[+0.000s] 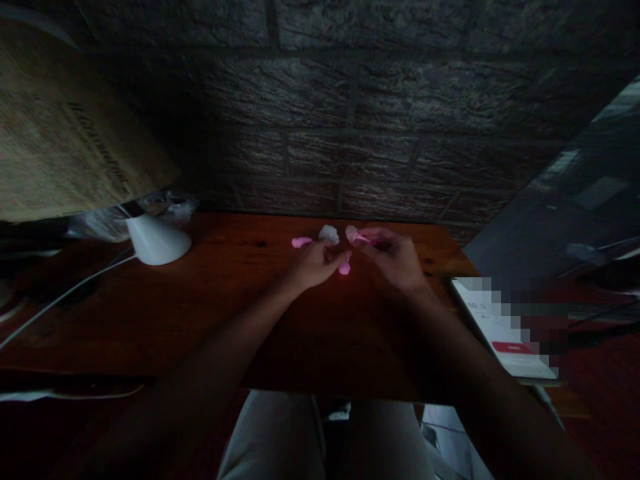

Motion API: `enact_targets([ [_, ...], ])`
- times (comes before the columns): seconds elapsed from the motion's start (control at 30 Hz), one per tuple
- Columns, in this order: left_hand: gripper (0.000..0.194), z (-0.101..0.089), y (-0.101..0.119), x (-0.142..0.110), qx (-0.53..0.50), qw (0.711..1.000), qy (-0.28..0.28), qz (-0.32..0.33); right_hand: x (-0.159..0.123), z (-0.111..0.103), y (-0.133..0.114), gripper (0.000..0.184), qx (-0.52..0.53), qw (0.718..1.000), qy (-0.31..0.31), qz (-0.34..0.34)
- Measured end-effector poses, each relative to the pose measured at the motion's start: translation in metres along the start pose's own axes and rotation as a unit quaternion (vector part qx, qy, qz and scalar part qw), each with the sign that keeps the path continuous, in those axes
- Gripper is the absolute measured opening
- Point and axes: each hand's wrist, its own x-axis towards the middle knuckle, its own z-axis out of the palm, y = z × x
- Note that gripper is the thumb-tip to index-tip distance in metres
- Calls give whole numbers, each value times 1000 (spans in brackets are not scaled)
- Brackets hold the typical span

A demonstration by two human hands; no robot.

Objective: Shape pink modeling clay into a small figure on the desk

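Note:
My right hand (pixel 397 259) is closed around a thin pink stick-like piece with a paler, rounded lump (pixel 352 234) at its left end. To its left, my left hand (pixel 316 263) rests low over the table, thumb stretched out apart from the curled fingers. Just beyond those fingers lies a crumpled whitish lump (pixel 329 233). One pink piece (pixel 301 242) pokes out behind the left hand, and another pink piece (pixel 345 268) sits below the thumb. Dim light hides what exactly these pieces are, and the left fingertips are partly hidden.
A wooden table (pixel 240 300) runs up to a stone-patterned wall (pixel 320 100). On the left stands a lamp with a white base (pixel 157 240) and a printed shade (pixel 75 133); clear plastic (pixel 175 205) lies behind it. A lit screen (pixel 500 333) occupies the right edge.

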Motion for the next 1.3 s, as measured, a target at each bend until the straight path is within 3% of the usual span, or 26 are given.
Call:
enact_targets([
  [0.17,18,7,-1,-6,50,997,-55,33,2,-1,1,19,15,1000,6,-19],
  [0.37,6,11,-11,0,-53,994,-93,29,3,-3,-2,26,37,999,-6,18],
  [0.6,20,9,-5,7,-262,965,13,-12,1,-3,-13,29,84,995,-21,55],
  [0.77,29,3,9,7,-341,937,38,-66,1,-2,-10,32,68,995,-37,67],
  [1.3,29,4,12,3,-326,944,11,-46,1,-1,-6,32,60,995,-51,65],
])
